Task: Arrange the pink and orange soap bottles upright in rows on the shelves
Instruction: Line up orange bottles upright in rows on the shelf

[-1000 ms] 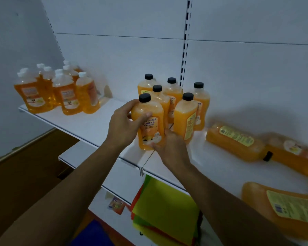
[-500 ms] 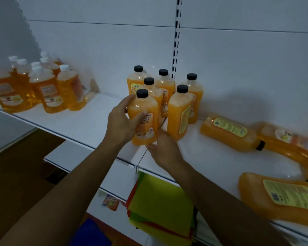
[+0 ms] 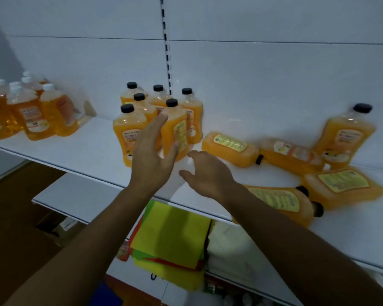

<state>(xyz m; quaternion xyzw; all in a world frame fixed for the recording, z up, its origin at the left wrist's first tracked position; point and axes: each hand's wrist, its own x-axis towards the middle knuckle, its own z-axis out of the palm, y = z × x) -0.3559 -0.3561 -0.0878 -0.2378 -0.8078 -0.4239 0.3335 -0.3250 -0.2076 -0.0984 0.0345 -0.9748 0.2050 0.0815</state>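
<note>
Both forearms are bare, no sleeves reaching the wrists; the left hand point(image 3: 152, 159) and right hand point(image 3: 209, 174) wear nothing.

- We are holding our left hand point(image 3: 152, 157) open before six upright bottles point(image 3: 159, 120).
- Our right hand point(image 3: 205, 173) is hovering over the shelf point(image 3: 75, 149).

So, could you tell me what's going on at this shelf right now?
A person is stocking orange soap bottles on a white shelf. Six black-capped bottles stand upright in a cluster. The left hand is open beside the front ones, and the right hand hovers open over the shelf, holding nothing. To the right, four bottles lie on their sides and one leans against the back wall. White-capped bottles stand at far left.
</note>
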